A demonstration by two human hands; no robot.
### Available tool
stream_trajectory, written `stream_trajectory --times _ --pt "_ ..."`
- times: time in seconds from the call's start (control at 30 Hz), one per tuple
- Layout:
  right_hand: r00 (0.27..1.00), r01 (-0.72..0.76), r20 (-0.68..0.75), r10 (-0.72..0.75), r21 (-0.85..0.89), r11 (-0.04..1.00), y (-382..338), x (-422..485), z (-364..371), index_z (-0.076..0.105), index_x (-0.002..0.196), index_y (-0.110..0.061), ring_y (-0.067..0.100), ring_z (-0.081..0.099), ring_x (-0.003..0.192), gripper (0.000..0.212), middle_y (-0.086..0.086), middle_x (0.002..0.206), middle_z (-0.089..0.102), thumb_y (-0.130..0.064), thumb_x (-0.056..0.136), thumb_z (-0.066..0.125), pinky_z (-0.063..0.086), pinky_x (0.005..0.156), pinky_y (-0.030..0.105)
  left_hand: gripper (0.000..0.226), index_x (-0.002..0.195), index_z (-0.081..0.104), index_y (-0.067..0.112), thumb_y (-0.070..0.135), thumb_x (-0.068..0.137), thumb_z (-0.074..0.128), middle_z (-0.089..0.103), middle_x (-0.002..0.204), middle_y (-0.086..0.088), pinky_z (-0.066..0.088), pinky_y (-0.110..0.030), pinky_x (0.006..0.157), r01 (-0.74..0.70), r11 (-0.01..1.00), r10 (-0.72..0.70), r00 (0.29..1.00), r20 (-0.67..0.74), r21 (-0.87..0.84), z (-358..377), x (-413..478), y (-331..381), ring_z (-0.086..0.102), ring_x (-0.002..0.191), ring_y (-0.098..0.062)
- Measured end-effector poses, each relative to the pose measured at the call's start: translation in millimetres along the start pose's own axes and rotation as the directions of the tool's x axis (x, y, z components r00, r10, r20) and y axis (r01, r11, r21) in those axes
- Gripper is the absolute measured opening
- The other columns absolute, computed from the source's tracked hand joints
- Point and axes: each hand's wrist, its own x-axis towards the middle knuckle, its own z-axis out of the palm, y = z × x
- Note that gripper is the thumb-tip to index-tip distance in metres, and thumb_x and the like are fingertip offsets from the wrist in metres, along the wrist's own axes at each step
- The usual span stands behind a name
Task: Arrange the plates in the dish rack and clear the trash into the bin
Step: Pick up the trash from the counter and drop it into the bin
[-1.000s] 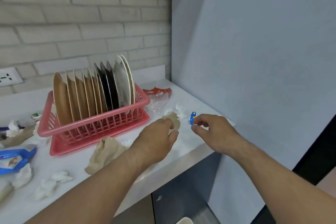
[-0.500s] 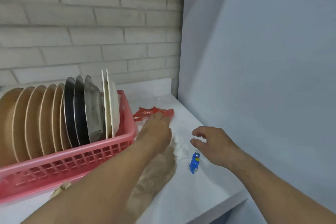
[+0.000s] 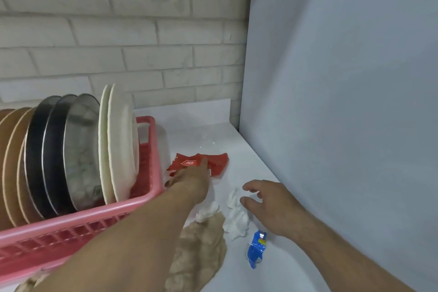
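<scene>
Two hands work at the trash beside a pink dish rack, in which brown, steel and white plates already stand on edge. The left hand reaches forward with its fingertips on a red snack wrapper lying just beside the rack's end wall; the back of the hand hides whether a pinch has closed. The right hand hovers with fingers loosely spread, holding nothing, just above a crumpled white tissue. A blue wrapper and brown crumpled paper lie nearer the front edge. Likely risks: the left forearm passes close to the rack's corner and could nudge it, and the light, slick wrapper may skid toward the back corner under a shallow pinch. The surface is a smooth white countertop, bounded by a pale brick wall behind and a plain grey panel on the right. No bin is in view.
</scene>
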Motion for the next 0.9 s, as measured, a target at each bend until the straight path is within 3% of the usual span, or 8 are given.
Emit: stream_trajectory --times 0.13,0.2,0.33,0.47,0.57,0.7,0.77,0.9 --pt "0.999 0.031 -0.023 -0.031 0.020 0.999 3.8 7.3 0.7 0.058 0.125 -0.037 0.002 0.054 0.106 0.032 -0.018 0.126 0.055 -0.040 0.094 0.059 0.042 0.090 0.019 0.036 0.126 0.057 0.016 0.009 0.092 0.045 0.058 0.128 -0.009 0.049 -0.044 0.095 -0.006 0.992 -0.003 0.998 -0.070 -0.128 1.9 8.4 -2.5 0.057 0.114 -0.030" --pt "0.998 0.048 -0.043 -0.047 0.031 0.998 4.5 9.8 -2.6 0.057 0.127 -0.035 0.002 0.052 0.110 0.032 -0.017 0.130 0.055 -0.037 0.096 0.057 0.041 0.094 0.018 0.037 0.125 0.056 0.013 0.017 0.088 0.051 0.058 0.126 -0.009 0.050 -0.043 0.095 0.026 0.992 -0.040 0.993 -0.113 -0.123 -2.7 11.5 -4.1 0.057 0.113 -0.028" --pt "0.992 0.084 -0.107 -0.071 0.120 0.989 -4.3 15.5 -15.2 0.057 0.132 -0.029 0.004 0.052 0.110 0.034 -0.012 0.129 0.053 -0.035 0.098 0.055 0.038 0.092 0.015 0.036 0.123 0.055 0.014 0.025 0.088 0.053 0.057 0.121 -0.008 0.048 -0.045 0.096 -0.150 0.978 0.100 0.947 -0.305 -0.147 -23.0 2.7 -1.6 0.059 0.108 -0.028" --pt "0.983 0.061 -0.181 -0.002 0.323 0.944 -15.8 27.6 -26.4 0.056 0.133 -0.033 0.007 0.054 0.111 0.037 -0.015 0.128 0.051 -0.043 0.098 0.051 0.037 0.095 0.019 0.022 0.102 0.068 0.011 0.027 0.094 0.055 0.058 0.115 -0.004 0.042 -0.027 0.098 -0.374 0.849 0.193 0.877 -0.439 -0.374 -43.3 -32.6 10.5 0.055 0.102 -0.019" --pt "0.989 -0.006 -0.116 0.088 0.571 0.821 -24.6 34.5 -23.7 0.058 0.131 -0.034 0.010 0.060 0.113 0.036 -0.014 0.128 0.060 -0.044 0.097 0.052 0.046 0.104 0.036 0.029 0.077 0.064 0.014 0.022 0.094 0.042 0.057 0.088 -0.004 0.042 -0.023 0.075 -0.489 0.753 0.213 0.815 -0.539 -0.441 -49.8 -61.8 12.4 0.051 0.084 -0.014" --pt "0.998 -0.069 0.056 0.041 0.836 0.545 -44.1 23.5 -11.7 0.074 0.104 -0.019 0.018 0.067 0.082 0.024 -0.002 0.089 0.075 -0.023 0.100 0.050 0.053 0.071 0.030 0.034 0.062 0.056 0.026 0.026 0.095 0.048 0.055 0.076 0.006 0.036 -0.008 0.070 -0.505 0.597 0.131 0.828 -0.545 -0.624 -49.7 -82.7 13.3 0.049 0.085 -0.004" --pt "0.997 -0.073 0.079 0.007 0.888 0.454 -49.1 19.3 -2.2 0.074 0.107 -0.017 0.021 0.063 0.080 0.026 0.007 0.091 0.073 -0.020 0.100 0.050 0.050 0.067 0.033 0.032 0.066 0.059 0.023 0.031 0.096 0.051 0.056 0.084 0.004 0.033 -0.002 0.072 -0.501 0.491 0.070 0.838 -0.541 -0.713 -43.9 -85.0 13.7 0.049 0.089 0.001" --pt "0.992 -0.095 0.116 -0.048 0.943 0.319 -59.5 12.0 10.9 0.071 0.116 -0.012 0.023 0.063 0.087 0.029 0.020 0.110 0.070 -0.017 0.099 0.049 0.049 0.068 0.032 0.044 0.081 0.060 -0.007 0.036 0.092 0.061 0.056 0.111 0.002 0.032 0.005 0.075 -0.437 0.264 -0.065 0.881 -0.468 -0.860 -30.2 -86.4 14.3 0.047 0.089 0.027"
